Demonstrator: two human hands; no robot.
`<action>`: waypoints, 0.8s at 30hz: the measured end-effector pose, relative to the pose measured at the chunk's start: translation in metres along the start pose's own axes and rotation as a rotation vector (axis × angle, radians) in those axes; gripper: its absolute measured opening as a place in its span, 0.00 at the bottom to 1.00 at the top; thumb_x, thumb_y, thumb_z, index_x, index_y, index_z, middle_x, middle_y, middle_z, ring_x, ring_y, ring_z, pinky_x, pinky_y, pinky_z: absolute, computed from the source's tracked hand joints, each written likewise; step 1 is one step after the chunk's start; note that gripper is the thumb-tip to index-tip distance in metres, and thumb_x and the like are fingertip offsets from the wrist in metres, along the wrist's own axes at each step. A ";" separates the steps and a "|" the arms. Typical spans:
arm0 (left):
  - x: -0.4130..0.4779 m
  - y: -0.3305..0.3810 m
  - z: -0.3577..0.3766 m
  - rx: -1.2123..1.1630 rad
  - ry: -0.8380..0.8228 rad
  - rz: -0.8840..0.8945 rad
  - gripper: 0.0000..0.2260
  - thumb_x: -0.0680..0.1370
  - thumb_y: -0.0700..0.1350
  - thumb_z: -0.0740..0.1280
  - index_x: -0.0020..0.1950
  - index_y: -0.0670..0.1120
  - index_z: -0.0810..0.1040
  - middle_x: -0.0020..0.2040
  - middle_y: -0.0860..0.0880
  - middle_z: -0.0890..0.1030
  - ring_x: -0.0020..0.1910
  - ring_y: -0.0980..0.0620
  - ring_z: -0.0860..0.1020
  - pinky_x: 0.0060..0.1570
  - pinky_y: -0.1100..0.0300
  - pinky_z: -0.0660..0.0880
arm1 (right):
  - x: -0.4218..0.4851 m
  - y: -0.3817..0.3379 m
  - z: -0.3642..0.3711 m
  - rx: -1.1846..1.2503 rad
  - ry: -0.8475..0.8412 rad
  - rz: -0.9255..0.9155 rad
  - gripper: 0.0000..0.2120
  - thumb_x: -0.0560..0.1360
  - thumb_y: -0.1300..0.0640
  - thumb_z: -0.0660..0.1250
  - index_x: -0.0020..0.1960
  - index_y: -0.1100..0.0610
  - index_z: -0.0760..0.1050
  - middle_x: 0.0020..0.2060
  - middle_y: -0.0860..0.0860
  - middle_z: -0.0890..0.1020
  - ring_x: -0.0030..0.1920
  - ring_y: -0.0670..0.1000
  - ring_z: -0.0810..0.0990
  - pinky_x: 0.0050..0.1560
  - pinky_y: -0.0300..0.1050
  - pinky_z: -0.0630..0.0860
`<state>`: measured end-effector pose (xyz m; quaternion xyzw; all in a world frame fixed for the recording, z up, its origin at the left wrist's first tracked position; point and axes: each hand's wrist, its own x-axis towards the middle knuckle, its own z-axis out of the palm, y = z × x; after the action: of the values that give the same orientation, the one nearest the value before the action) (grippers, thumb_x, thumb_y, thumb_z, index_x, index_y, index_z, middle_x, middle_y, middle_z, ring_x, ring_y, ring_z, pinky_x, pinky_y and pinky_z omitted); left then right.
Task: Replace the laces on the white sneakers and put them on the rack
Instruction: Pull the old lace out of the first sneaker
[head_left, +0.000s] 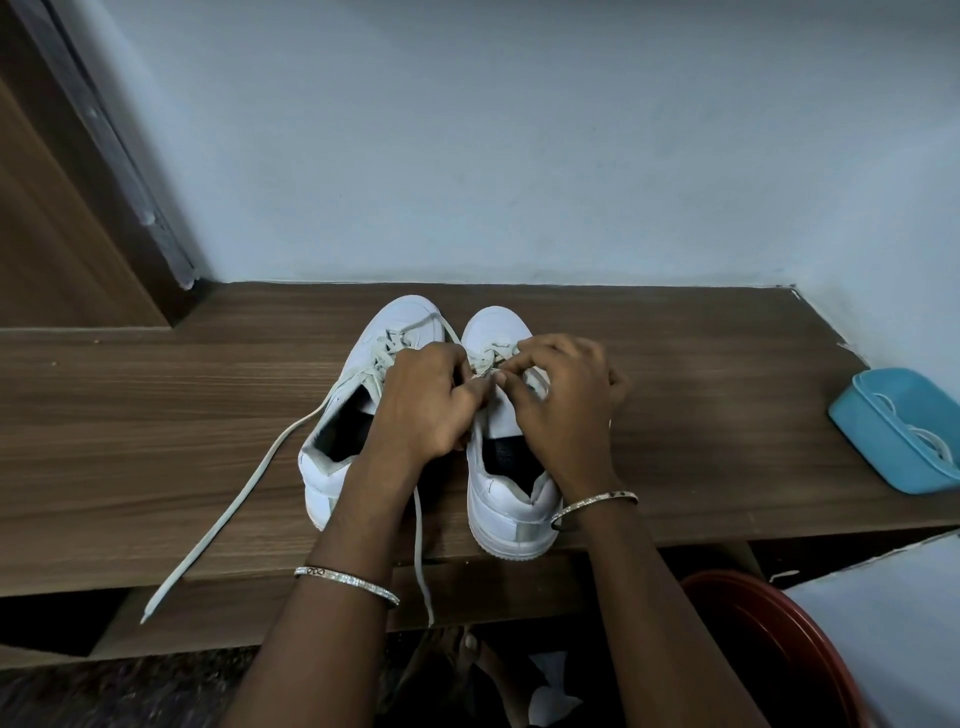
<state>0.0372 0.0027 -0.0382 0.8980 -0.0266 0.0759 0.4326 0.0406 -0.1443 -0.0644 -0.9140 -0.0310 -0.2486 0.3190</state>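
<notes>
We see a pale blue wall (519, 130) behind everything, and a brown wooden door (52, 234) at the far left. Below the wall a long wooden bench (130, 415) runs across the view. At the lower right there is a red round tub (769, 639), partly covered by a white flat thing that we cannot identify.

The two white sneakers stand side by side in the middle of the bench, toes toward the wall and heels near the front edge. The left sneaker (332, 467) is turned a little to the right; the right sneaker (511, 504) stands straight. Well apart from them, at the right end of the bench, lies a blue tray (872, 457) with white laces (930, 441) inside.

The left hand (421, 400) and the right hand (566, 395) meet above the right sneaker, near its upper eyelets. Both have curled fingers, and each pinches the second lace (485, 364) of this sneaker between thumb and fingertips.

The loose lace (234, 499) of the left sneaker goes over the bench and hangs past its front edge. A thin bangle (348, 582) sits on each wrist.
</notes>
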 end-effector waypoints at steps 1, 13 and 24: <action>0.000 0.001 0.000 -0.002 -0.001 0.001 0.11 0.67 0.52 0.64 0.31 0.45 0.74 0.23 0.48 0.78 0.25 0.49 0.80 0.38 0.47 0.79 | 0.000 -0.001 -0.002 0.055 0.023 0.012 0.03 0.72 0.49 0.73 0.42 0.46 0.80 0.50 0.38 0.82 0.60 0.46 0.73 0.60 0.55 0.62; 0.001 -0.006 0.001 0.011 -0.002 -0.016 0.09 0.67 0.50 0.65 0.31 0.46 0.74 0.23 0.48 0.78 0.26 0.47 0.81 0.37 0.47 0.79 | 0.019 0.025 -0.026 0.749 0.414 0.526 0.05 0.79 0.61 0.68 0.45 0.53 0.75 0.38 0.50 0.86 0.30 0.42 0.78 0.34 0.38 0.73; -0.002 -0.001 0.001 0.058 -0.011 0.026 0.13 0.70 0.55 0.63 0.32 0.47 0.72 0.23 0.49 0.78 0.26 0.53 0.79 0.42 0.53 0.78 | 0.015 0.030 -0.025 0.355 0.195 0.508 0.07 0.65 0.47 0.73 0.43 0.44 0.80 0.48 0.45 0.82 0.52 0.47 0.80 0.57 0.55 0.77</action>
<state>0.0355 0.0027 -0.0394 0.9102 -0.0383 0.0771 0.4051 0.0489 -0.1847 -0.0576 -0.7945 0.1861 -0.2381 0.5268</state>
